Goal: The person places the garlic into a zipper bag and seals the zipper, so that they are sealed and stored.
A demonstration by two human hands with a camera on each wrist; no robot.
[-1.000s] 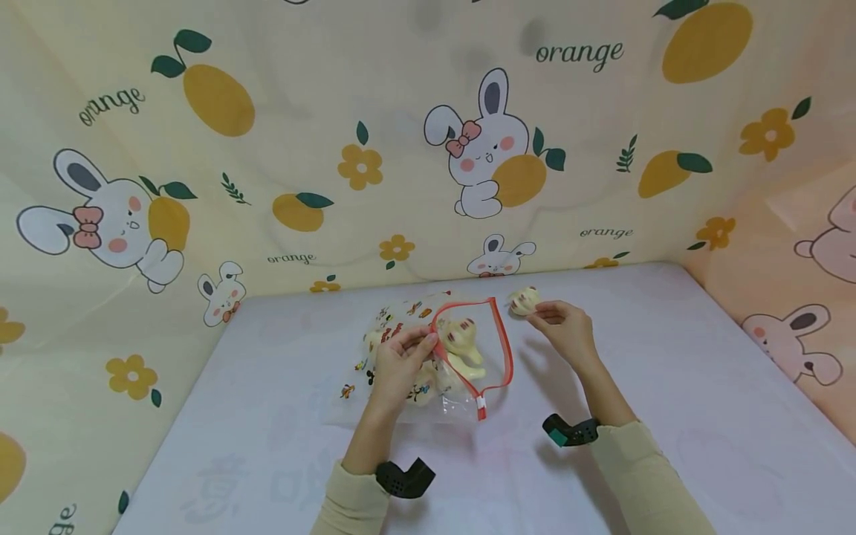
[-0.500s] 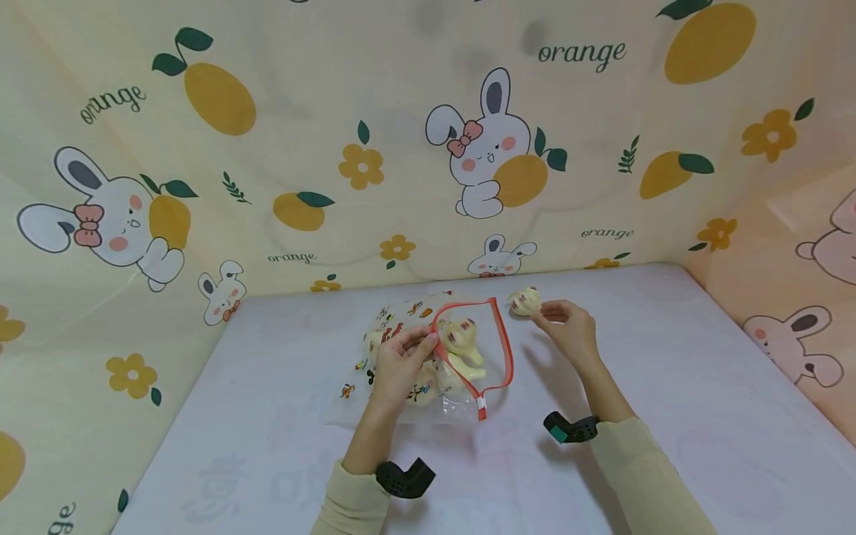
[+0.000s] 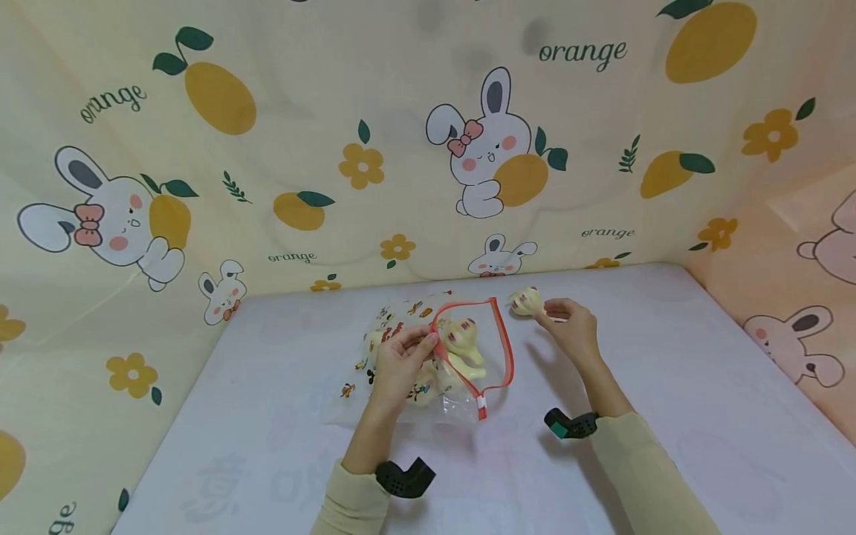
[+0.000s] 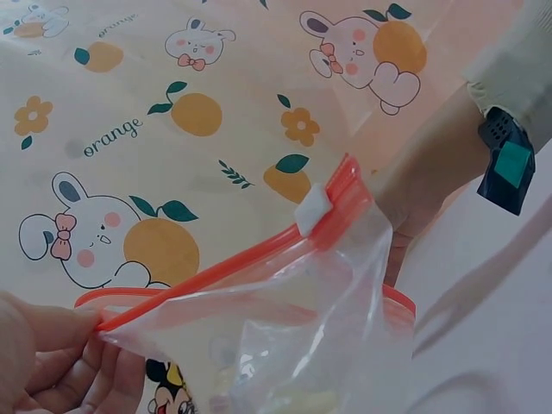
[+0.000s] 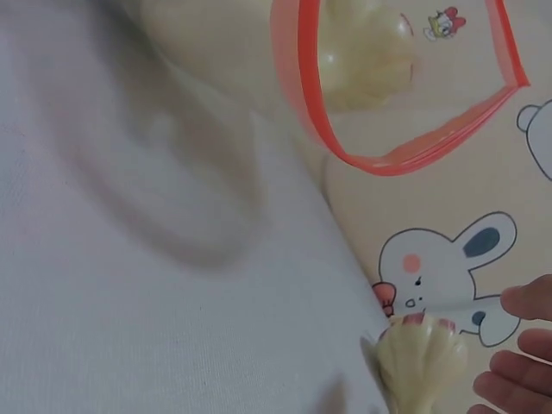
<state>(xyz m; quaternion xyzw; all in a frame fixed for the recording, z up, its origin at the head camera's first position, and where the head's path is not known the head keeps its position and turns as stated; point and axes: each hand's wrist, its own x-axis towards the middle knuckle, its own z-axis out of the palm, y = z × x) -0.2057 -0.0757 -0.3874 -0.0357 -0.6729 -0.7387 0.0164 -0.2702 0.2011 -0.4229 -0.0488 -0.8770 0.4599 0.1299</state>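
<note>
A red-rimmed clear plastic bag (image 3: 506, 349) is pinched by the left hand (image 3: 401, 366); near the far edge of the table (image 3: 281, 394), a glossy, ridged, cream fan-shaped piece (image 3: 526, 302) is ungripped beside the relaxed right hand (image 3: 573, 332).

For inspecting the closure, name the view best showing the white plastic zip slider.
Left wrist: the white plastic zip slider appears large and unobstructed there. The head view shows it tiny; the right wrist view lacks it.
</note>
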